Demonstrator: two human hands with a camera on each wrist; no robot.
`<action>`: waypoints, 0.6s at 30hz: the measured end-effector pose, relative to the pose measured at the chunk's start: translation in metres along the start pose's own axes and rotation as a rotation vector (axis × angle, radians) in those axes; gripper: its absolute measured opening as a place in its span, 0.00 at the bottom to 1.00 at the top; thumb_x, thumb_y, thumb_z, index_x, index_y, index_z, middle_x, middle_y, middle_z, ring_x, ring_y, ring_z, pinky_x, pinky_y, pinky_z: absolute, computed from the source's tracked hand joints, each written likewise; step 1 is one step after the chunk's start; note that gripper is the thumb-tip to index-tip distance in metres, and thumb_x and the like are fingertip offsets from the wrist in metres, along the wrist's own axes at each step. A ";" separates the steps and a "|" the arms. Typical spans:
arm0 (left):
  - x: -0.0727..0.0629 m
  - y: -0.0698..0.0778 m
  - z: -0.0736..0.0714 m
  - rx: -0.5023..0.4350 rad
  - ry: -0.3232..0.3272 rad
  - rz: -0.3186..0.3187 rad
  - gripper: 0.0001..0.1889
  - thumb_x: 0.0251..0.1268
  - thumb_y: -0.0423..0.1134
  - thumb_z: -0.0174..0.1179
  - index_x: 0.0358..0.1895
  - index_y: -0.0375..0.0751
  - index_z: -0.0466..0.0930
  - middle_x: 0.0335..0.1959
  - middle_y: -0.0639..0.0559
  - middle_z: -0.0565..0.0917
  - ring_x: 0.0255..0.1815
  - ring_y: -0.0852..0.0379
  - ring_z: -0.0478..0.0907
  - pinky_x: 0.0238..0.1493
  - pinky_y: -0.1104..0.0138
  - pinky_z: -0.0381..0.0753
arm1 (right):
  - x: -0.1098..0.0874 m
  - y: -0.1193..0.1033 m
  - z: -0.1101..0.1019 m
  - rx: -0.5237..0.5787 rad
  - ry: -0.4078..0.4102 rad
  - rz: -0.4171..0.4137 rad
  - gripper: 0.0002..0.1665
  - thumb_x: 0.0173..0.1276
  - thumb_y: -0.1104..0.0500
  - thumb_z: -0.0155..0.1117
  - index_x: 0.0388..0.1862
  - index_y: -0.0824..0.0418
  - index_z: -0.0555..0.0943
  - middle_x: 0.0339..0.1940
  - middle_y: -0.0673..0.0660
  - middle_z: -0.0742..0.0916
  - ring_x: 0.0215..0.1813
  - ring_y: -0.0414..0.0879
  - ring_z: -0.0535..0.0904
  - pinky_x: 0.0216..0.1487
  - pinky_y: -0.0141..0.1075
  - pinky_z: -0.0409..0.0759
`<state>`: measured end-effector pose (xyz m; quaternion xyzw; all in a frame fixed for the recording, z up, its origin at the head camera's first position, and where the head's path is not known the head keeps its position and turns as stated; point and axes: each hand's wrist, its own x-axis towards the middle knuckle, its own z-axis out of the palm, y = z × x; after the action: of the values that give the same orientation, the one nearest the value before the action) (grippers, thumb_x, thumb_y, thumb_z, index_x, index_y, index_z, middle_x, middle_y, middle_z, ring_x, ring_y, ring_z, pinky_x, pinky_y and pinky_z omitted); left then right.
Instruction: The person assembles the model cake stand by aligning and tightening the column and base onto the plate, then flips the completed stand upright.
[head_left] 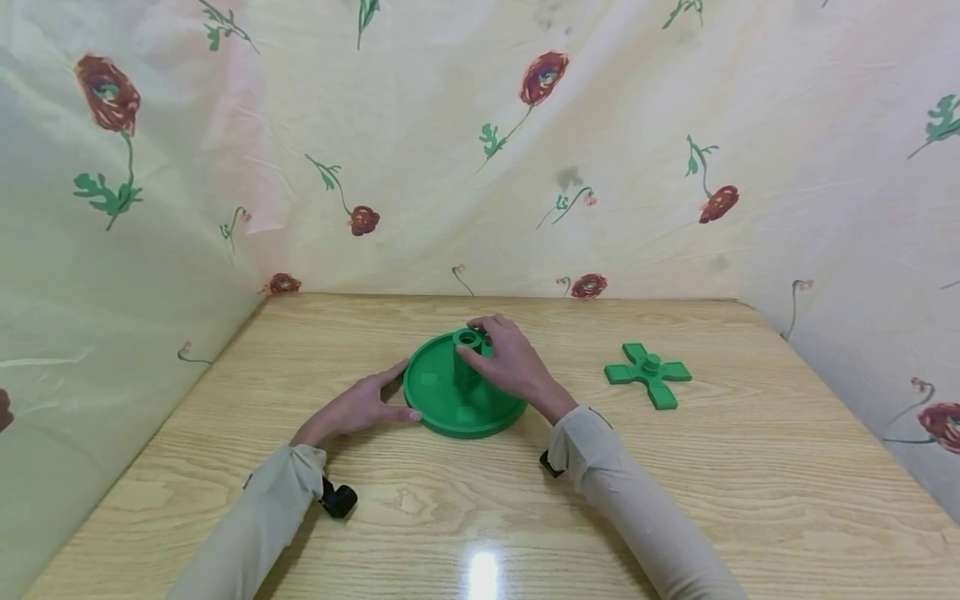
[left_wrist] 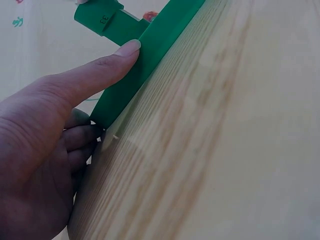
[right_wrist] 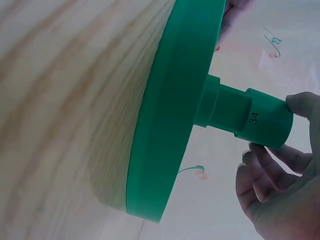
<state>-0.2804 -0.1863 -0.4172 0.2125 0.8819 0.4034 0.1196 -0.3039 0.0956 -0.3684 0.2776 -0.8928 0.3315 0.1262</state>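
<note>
A round green tray (head_left: 442,408) with a raised rim lies on the wooden table. My left hand (head_left: 367,407) holds the tray's left edge, thumb against the near side of the rim and the fingers farther round it; the left wrist view shows the thumb (left_wrist: 112,62) on the rim wall. From the tray's middle rises a hollow green post (right_wrist: 267,117), marked 34 on one side and 33 on another. With thumb and fingertips, my right hand (head_left: 510,358) grips the post near its top. Most of the tray's far right part is hidden behind that hand.
To the right on the table (head_left: 750,467) lies a flat green cross-shaped piece (head_left: 651,375) with a round peg at its centre. A flower-printed cloth (head_left: 450,150) hangs behind the table and along both sides. Each wrist wears a small black device (head_left: 339,500).
</note>
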 end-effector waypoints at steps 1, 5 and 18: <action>0.000 0.000 0.000 -0.002 0.000 -0.001 0.55 0.64 0.60 0.71 0.85 0.47 0.47 0.83 0.40 0.53 0.83 0.40 0.48 0.77 0.40 0.50 | 0.000 0.000 0.000 0.000 0.003 -0.001 0.28 0.76 0.51 0.67 0.66 0.68 0.78 0.59 0.64 0.82 0.57 0.57 0.78 0.58 0.52 0.80; 0.000 0.000 0.000 -0.006 0.001 -0.002 0.55 0.64 0.60 0.71 0.85 0.47 0.47 0.83 0.40 0.53 0.83 0.40 0.48 0.77 0.40 0.50 | -0.001 0.000 0.000 -0.001 0.010 -0.012 0.27 0.75 0.51 0.67 0.65 0.68 0.79 0.58 0.63 0.83 0.57 0.57 0.78 0.58 0.52 0.80; 0.000 0.001 -0.001 -0.016 -0.002 0.000 0.56 0.63 0.59 0.72 0.85 0.45 0.46 0.83 0.40 0.53 0.83 0.41 0.48 0.77 0.41 0.52 | 0.001 -0.001 -0.001 0.025 -0.013 -0.017 0.25 0.77 0.53 0.67 0.62 0.69 0.78 0.54 0.63 0.82 0.51 0.55 0.77 0.54 0.49 0.80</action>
<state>-0.2809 -0.1862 -0.4162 0.2118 0.8787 0.4101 0.1222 -0.3045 0.0956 -0.3667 0.2890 -0.8871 0.3394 0.1197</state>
